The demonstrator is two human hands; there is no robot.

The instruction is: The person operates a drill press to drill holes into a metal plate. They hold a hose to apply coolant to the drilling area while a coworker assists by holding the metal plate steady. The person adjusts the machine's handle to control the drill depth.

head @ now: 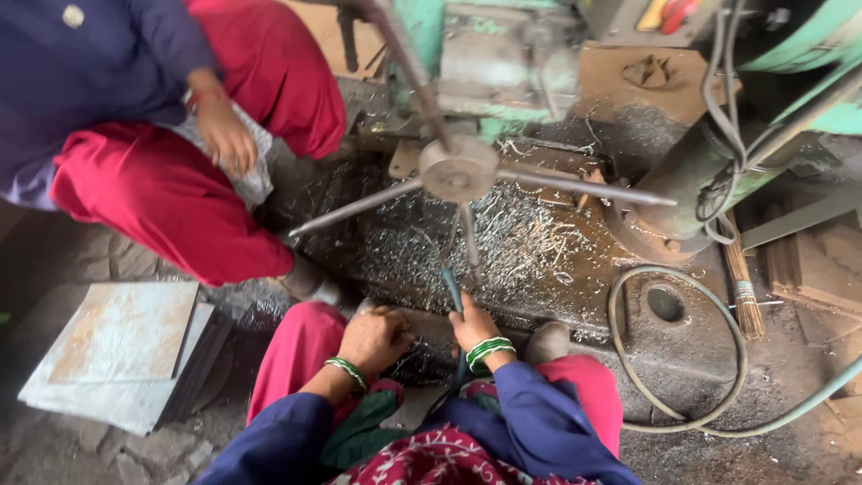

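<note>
I squat at a machine base. My right hand [472, 329], with green bangles on the wrist, is closed around a thin dark rod-like tool [453, 289] that points up toward the floor covered in metal shavings [521, 238]. My left hand [373, 339], also with green bangles, is curled low by my knee over dark scrap; what it holds is hidden. Just above my hands a spoked handwheel [458, 171] with long metal arms juts out from the green machine [503, 54].
Another person in red trousers and a blue top [162, 180] squats at the upper left, one hand [224, 135] resting on a knee. Flat stone-like slabs [126, 350] lie at left. A hose [673, 359] loops at right beside a small broom [741, 287].
</note>
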